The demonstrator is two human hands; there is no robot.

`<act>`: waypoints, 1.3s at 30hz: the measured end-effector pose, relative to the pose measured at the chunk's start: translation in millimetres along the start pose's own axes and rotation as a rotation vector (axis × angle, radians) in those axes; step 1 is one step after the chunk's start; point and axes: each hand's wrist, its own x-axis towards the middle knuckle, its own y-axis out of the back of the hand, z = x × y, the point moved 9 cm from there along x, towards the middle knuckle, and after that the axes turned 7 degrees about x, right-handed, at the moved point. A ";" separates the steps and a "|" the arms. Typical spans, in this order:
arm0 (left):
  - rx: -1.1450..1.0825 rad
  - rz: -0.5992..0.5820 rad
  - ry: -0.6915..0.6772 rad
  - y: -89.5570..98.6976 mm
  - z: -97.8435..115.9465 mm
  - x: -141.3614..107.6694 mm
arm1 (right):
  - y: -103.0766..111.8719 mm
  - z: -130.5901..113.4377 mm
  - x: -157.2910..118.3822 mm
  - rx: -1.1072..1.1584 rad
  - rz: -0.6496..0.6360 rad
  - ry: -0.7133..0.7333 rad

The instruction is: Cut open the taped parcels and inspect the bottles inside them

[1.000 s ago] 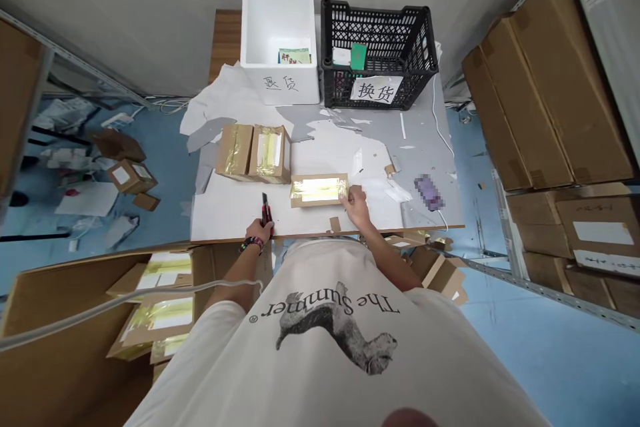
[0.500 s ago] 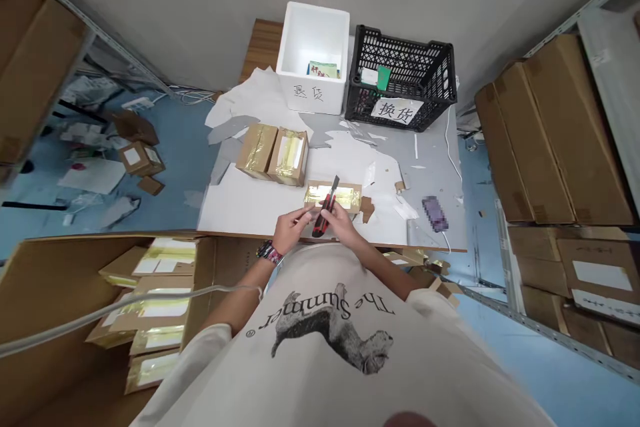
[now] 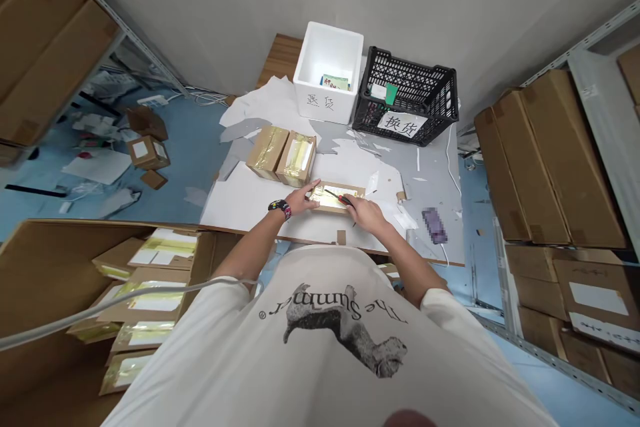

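Note:
A small taped cardboard box (image 3: pixel 327 201) lies near the front edge of the table. My left hand (image 3: pixel 301 201) grips its left end, with fingers and thumb reaching onto the top. In my right hand (image 3: pixel 367 214) is a red and black utility knife (image 3: pixel 343 199), its dark blade extended over the box and pointing left. I cannot tell whether the blade cuts into the tape. Behind my left hand stand two more taped boxes, a left one (image 3: pixel 268 151) and a right one (image 3: pixel 297 159), side by side.
A white foam box (image 3: pixel 327 103) and a black plastic crate (image 3: pixel 405 125) stand at the back. A blurred-out phone-like item (image 3: pixel 435 225) with a cable lies at the right. A large open carton (image 3: pixel 30 280) with several taped boxes stands at my left. Paper scraps litter the table.
My left hand has moved onto the box's left end. My right hand has moved right, turning the knife from pointing away from me to pointing left across the box. The head view has shifted.

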 end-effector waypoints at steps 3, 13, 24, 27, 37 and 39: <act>0.002 0.000 0.025 0.3 -3.4 4.8 | 0.1 -24.4 19.3 -0.187 -0.055 0.060; 0.053 -0.011 0.072 -0.4 -2.0 1.8 | 0.0 -69.5 59.4 -0.383 -0.173 0.227; 0.241 -0.075 0.135 6.4 4.6 -3.4 | 13.0 -24.1 43.4 -0.451 -0.236 0.184; 0.296 -0.084 0.146 8.8 7.8 -5.5 | 13.1 -17.3 41.1 -0.473 -0.235 0.144; 0.326 -0.066 0.154 9.5 6.6 -4.0 | 35.3 55.9 -7.0 -0.494 -0.257 -0.017; 0.330 -0.065 0.153 9.3 6.4 -4.0 | 36.2 64.0 -13.4 -0.492 -0.257 -0.043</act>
